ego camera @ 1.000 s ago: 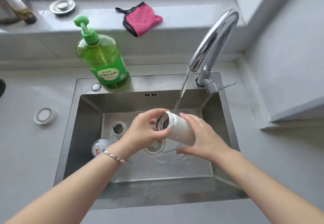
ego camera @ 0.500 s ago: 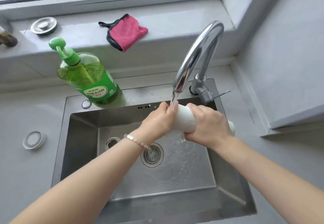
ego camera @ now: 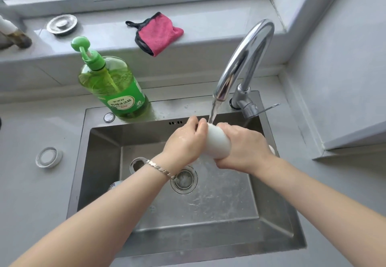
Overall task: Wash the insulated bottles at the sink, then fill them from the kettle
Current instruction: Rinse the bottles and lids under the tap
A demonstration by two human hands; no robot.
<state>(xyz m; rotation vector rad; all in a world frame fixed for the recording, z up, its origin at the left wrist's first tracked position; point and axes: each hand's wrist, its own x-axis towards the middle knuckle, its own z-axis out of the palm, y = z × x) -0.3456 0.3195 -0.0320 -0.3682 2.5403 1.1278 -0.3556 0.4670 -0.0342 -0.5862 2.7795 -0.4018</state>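
A white insulated bottle (ego camera: 217, 141) lies tilted over the steel sink (ego camera: 277, 220), its top end under the water running from the chrome tap (ego camera: 248, 55). My right hand (ego camera: 244, 147) is wrapped around the bottle's body. My left hand (ego camera: 183, 141) covers the bottle's mouth end, so the opening is hidden. A second bottle (ego camera: 136, 163) and another part (ego camera: 114, 184) lie in the sink's left side, mostly behind my left forearm.
A green dish soap pump bottle (ego camera: 112, 85) stands on the sink's back rim. A pink cloth (ego camera: 157, 32) and a metal strainer lid (ego camera: 62, 24) rest on the window ledge. A round white lid (ego camera: 48, 157) lies on the counter left of the sink.
Both hands lifted the bottle from low in the basin up to the tap's spout. My left hand moved over its mouth end. The view tilted up.
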